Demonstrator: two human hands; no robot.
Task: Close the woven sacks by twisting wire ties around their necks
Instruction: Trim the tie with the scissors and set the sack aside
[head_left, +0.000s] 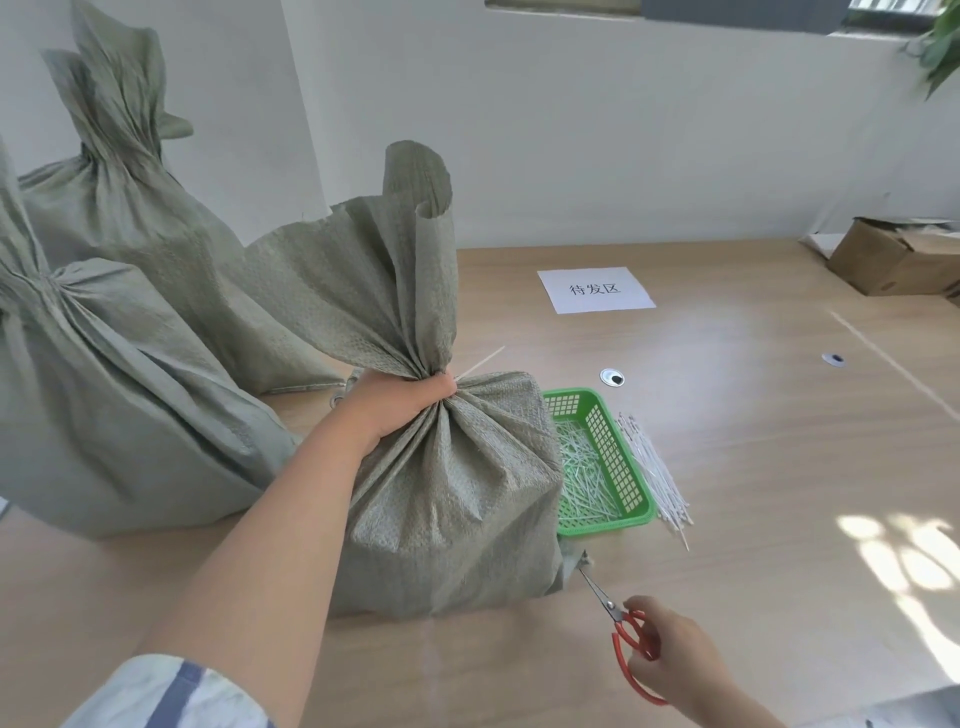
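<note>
A: Biggest first?
B: A wooden table (727, 467) under everything. On it, three grey-green woven sacks. Against the white wall, the tall back sack (130, 218), neck bunched. Nearer, at the picture's edge, the left sack (104, 405), neck bunched too. Cannot tell about ties on those two.
A: And the third?
B: At mid-table, the front sack (452, 499), upright, blocky below, mouth fanned out above the neck.
A: Held how?
B: By the left hand (395, 405), wrapped tight round the gathered neck, fingers and thumb curled about the cloth. Just right of the thumb, one pale wire tie (480, 362) poking out of the neck, slanting up and away.
A: Off to the right?
B: At the far right corner, a cardboard box (893, 260), flaps open. Closer, a green plastic basket (618, 467), partly hidden behind the front sack's right side, short pale wire bits inside. Beyond that, a white paper sheet (596, 290) flat on the wood, with printed characters.
A: The other hand?
B: Low at the near edge, the right hand (675, 660), fingers curled through the red loops of the scissors (618, 618). Blades together, tip aimed at the front sack's lower right corner, just short of it.
A: Smaller still?
B: Just beside the basket's right wall, a bundle of white wire ties (657, 473), lying loose. Lastly a round metal grommet (613, 377) in the tabletop, between basket and paper.
</note>
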